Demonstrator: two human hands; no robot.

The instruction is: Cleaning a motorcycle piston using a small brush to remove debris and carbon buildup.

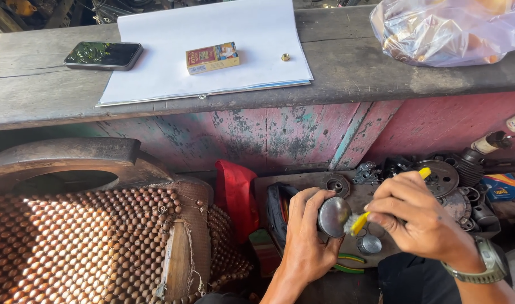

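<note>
Left hand (305,239) cupped, fingers curled; right hand (418,217) pinched shut, wrist bent.

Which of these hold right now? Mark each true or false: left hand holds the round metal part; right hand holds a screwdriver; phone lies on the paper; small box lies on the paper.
1. The left hand holds the round metal part. True.
2. The right hand holds a screwdriver. False: a yellow-handled brush.
3. The phone lies on the white paper. False: beside it, on the wooden shelf.
4. The small box lies on the paper. True.
</note>
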